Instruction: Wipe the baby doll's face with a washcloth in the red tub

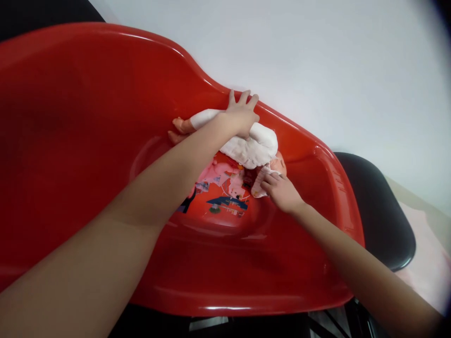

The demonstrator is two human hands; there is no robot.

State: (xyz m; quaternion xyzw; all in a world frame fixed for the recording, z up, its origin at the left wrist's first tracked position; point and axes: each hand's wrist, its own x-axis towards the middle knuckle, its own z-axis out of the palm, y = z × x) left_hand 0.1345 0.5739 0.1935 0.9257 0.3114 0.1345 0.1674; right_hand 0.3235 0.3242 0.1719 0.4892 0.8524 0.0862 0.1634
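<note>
A baby doll (262,140) in white clothing lies along the far side of a red baby bathtub (246,267). Its bare feet point left, and its head (279,163) is at the right, partly hidden. My left hand (243,116) rests across the doll's body, fingers spread towards the tub's far rim. Beside the doll's head, my right hand (282,191) has its fingers curled on a piece of white ribbed cloth (260,184). Whether this cloth is a sleeve of the doll or a separate piece, I cannot tell. My left forearm hides part of the doll's legs.
A worn, colourful sticker (225,195) covers part of the tub's bottom. Black chair seats (373,211) stand under and around the tub. Behind it rises a white wall (317,61). Pale pink fabric (423,258) shows at the right edge.
</note>
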